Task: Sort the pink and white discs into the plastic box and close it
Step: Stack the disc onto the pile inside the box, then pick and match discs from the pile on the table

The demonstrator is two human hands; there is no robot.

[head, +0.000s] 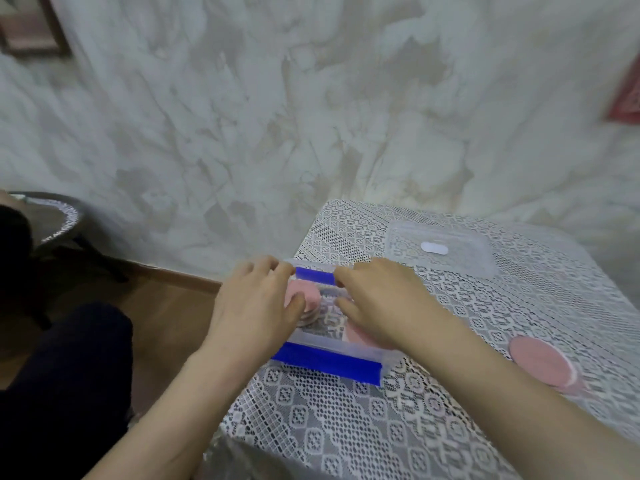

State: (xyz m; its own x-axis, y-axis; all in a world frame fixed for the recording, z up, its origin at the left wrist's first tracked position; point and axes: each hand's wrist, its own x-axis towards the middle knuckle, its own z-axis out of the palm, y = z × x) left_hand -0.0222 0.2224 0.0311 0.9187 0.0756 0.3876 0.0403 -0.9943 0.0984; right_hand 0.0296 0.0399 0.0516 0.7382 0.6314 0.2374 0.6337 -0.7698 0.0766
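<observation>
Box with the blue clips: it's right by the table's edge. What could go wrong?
1. The clear plastic box with blue clips sits at the left edge of the lace-covered table; with left hand and right hand both on it, a nudge might tip it off, spilling the pink discs inside.
2. A loose stack of pink discs lies out on the table; fetching the clear lid now could leave them unsorted.

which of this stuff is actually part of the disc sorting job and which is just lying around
Part of the job:
- plastic box, open
- pink discs in the box
- pink disc stack on the table, outside the box
- clear lid, lying apart behind the box
- left hand and right hand, both at the box

Just lying about:
- lace tablecloth
- stool
- red item on the wall
</observation>
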